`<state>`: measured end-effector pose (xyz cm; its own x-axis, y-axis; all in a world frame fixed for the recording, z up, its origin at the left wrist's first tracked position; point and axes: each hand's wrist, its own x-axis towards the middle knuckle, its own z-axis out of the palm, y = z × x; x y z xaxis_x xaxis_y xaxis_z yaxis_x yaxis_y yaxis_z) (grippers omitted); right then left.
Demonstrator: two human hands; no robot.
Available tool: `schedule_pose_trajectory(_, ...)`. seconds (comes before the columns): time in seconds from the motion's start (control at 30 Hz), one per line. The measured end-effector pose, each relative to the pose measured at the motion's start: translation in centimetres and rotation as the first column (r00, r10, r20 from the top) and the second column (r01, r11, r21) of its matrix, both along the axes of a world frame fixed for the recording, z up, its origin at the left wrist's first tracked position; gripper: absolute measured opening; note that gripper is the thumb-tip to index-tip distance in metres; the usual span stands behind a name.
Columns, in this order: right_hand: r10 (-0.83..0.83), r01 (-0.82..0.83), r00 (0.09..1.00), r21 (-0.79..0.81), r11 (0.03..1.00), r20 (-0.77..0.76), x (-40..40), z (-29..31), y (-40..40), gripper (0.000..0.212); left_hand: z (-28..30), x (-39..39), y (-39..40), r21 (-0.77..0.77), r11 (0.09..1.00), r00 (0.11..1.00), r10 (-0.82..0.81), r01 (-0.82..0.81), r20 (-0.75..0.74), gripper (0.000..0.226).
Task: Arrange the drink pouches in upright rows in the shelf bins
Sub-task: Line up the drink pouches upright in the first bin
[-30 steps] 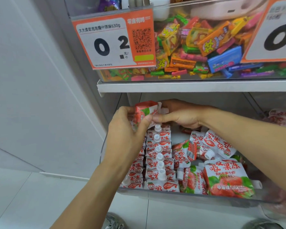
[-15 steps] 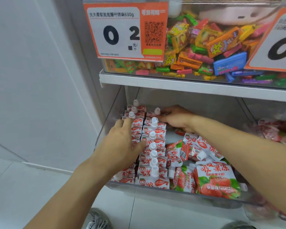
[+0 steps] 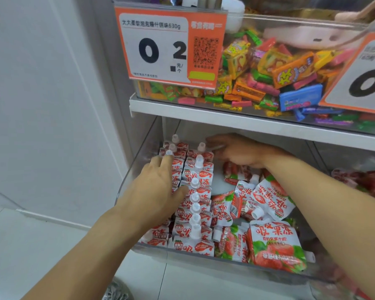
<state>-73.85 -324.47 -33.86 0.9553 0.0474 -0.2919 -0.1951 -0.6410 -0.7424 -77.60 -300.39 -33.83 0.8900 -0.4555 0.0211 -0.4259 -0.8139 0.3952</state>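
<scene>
Drink pouches [image 3: 194, 204] stand in two upright rows at the clear bin's [image 3: 126, 187] 9 o'clock side. The left hand [image 3: 158, 187] lies flat on the outer row, fingers straight. At 12 o'clock the right hand [image 3: 236, 151] hovers blurred, fingers loosely extended, holding nothing. Loose pouches [image 3: 273, 243] lie jumbled toward 4 o'clock.

There is one view only, from a wide-angle camera worn on the person's head. It looks forward and down into the lower shelf bin [image 3: 139, 176], from close range, with both forearms reaching in from the bottom edge. The left hand [image 3: 154, 191] and right hand [image 3: 240, 151] lie near the middle of the picture. The upper shelf [image 3: 204, 112] and its price tag [image 3: 171, 48] fill the top, a white wall stands at left, and floor shows below. Straight lines bend toward the edges.
</scene>
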Motion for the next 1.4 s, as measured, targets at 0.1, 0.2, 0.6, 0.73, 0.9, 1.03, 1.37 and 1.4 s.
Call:
schedule_pose_trajectory(0.1,-0.107,0.107,0.994,0.027,0.994,0.004,-0.5,0.8,-1.8,0.031,-0.1,0.4,-0.6,-0.055,0.998,0.996,-0.01,0.015,0.089,0.07)
schedule_pose_trajectory(0.2,-0.052,0.066,0.997,-0.371,0.926,0.049,-2.3,1.8,-3.1,0.029,0.0,0.7,-1.2,-0.05,0.999,0.991,-0.002,0.009,0.131,0.064)
schedule_pose_trajectory(0.6,0.161,-0.176,0.984,-0.645,0.744,-0.082,-10.8,4.6,-3.7,0.052,1.5,-0.6,-2.1,-0.102,0.921,0.9,-0.337,0.376,0.276,0.019)
schedule_pose_trajectory(0.73,0.221,-0.161,0.975,-0.711,0.684,-0.008,-12.3,5.1,-3.2,0.052,0.8,-0.9,-2.9,-0.052,0.919,0.902,-0.37,0.39,0.221,0.026)
schedule_pose_trajectory(0.9,0.119,0.101,0.946,-0.623,0.776,0.302,-12.0,5.2,-2.5,0.045,1.4,1.0,-3.1,-0.124,0.952,0.939,-0.243,0.279,0.242,0.027)
schedule_pose_trajectory(1.03,-0.19,0.407,0.837,-0.354,0.842,0.513,-8.8,2.6,-2.1,0.045,1.5,3.8,-4.4,-0.036,0.975,0.964,-0.21,0.219,0.166,0.03)
schedule_pose_trajectory(1.37,-0.496,0.598,0.708,-0.053,0.8,0.502,-0.7,-3.2,1.8,0.027,0.8,6.2,-5.5,0.174,0.918,0.932,-0.363,0.356,0.012,0.062)
schedule_pose_trajectory(1.4,-0.445,0.579,0.755,-0.17,0.797,0.482,-0.7,-3.9,2.0,0.025,0.4,6.2,-4.9,0.137,0.916,0.923,-0.384,0.377,0.022,0.063)
